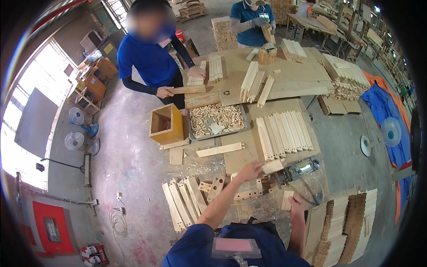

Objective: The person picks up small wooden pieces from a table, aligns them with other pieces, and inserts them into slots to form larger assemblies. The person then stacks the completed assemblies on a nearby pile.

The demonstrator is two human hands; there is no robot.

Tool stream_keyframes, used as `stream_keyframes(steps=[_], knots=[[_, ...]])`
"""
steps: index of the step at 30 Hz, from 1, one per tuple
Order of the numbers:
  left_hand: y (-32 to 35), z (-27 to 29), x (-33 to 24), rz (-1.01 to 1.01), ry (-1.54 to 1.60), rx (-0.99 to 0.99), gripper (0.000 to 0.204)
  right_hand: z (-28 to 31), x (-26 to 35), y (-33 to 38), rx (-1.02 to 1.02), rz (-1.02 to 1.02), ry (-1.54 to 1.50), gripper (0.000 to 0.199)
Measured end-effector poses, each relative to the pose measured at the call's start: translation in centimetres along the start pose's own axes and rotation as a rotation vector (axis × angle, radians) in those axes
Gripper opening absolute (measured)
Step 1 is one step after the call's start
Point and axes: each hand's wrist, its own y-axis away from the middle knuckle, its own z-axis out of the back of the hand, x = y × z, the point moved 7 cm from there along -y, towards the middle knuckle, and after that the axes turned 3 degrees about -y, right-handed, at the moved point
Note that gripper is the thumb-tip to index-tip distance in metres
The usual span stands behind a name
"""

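My left hand (251,171) reaches across the bench with its fingers closed on a pale wooden slat (272,167), beside a metal clamp-like device (302,168). Nearer to me, my right hand (296,206) grips a short-looking wooden piece (288,200) by its right side. Under my left forearm lie drilled wooden blocks (216,187) and a strip with round holes (249,192). A row of slats with holes in their ends (284,133) lies beyond the device. More slats (181,202) lie left of my left forearm.
A tray of wooden dowels (216,135) and a yellow wooden box (167,123) stand farther back. One slat (221,150) lies before the tray. Across the bench, a person in blue (147,62) handles wood. Stacked boards (342,227) are at right.
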Motion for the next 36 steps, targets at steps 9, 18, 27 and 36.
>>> stream_keyframes(steps=[9,18,27,36], knots=[[5.9,-5.3,2.7,0.141,-0.343,-0.068,0.035,1.0,-1.6,3.1,0.033,0.029,-0.010,0.029],[5.7,-5.0,3.1,0.210,-0.325,0.010,0.028,1.0,-2.5,4.1,0.085,0.043,-0.132,0.030],[9.2,-5.8,0.7,-0.039,-0.581,-0.052,0.086,1.0,-3.1,4.2,0.064,0.037,-0.136,0.032],[9.5,-5.8,1.2,0.063,-0.615,0.040,0.101,-1.2,-3.7,3.0,0.089,-0.006,-0.096,0.027]])
